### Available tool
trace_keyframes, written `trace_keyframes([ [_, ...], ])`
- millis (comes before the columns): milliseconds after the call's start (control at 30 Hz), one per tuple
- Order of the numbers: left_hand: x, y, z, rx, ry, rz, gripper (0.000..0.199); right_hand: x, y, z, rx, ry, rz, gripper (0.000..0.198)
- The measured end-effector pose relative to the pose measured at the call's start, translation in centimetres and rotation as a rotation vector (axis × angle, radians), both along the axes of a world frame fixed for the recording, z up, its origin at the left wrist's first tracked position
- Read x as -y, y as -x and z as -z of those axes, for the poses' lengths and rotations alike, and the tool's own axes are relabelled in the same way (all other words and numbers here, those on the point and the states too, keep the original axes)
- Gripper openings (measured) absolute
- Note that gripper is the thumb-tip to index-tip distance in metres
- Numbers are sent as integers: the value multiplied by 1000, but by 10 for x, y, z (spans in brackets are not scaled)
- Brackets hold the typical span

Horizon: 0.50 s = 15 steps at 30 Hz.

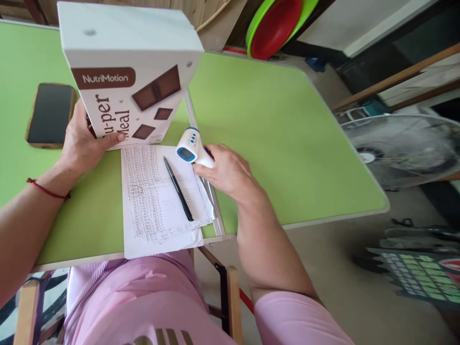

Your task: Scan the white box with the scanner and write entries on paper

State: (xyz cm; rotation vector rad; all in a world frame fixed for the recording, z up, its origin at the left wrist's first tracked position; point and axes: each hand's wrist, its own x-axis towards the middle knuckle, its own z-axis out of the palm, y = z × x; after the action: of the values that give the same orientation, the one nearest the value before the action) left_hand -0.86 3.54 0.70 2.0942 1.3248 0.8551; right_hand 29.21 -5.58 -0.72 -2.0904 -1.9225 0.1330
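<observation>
My left hand [84,141] grips the lower left edge of a white NutriMotion box [125,62] with brown squares printed on its front. The box stands upright on the green table, its bottom partly hidden by papers and fingers. In my right hand [230,170] is a white and blue infrared thermometer [190,147], its small screen turned toward me. Handwritten paper sheets [143,201] lie below the box, and a black pen [178,189] rests slanted across them.
A smartphone [51,115] in a brown-edged case lies left of the box. The green folding table [287,143] has a seam down its middle. Beyond its right side stands a fan [402,151]. Red and green basins [275,28] are behind the far edge.
</observation>
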Motion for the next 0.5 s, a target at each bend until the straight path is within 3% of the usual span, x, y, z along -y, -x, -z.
trace_keyframes([
  [100,2,0,-4,285,-50,-70,74,2,15,-3,-252,-270,-24,33],
  [167,7,0,-10,366,-83,-50,68,8,30,-7,-547,-422,-133,35],
  [200,11,0,-14,396,-75,-19,60,12,39,-9,-704,-420,-230,30],
  [267,18,-1,-20,421,12,81,42,21,55,-12,-996,-214,-472,24],
  [333,25,-2,-24,413,137,133,37,30,66,-11,-1180,-81,-569,22],
  [500,32,-9,-21,243,192,36,47,40,72,0,-1292,74,-495,21],
])
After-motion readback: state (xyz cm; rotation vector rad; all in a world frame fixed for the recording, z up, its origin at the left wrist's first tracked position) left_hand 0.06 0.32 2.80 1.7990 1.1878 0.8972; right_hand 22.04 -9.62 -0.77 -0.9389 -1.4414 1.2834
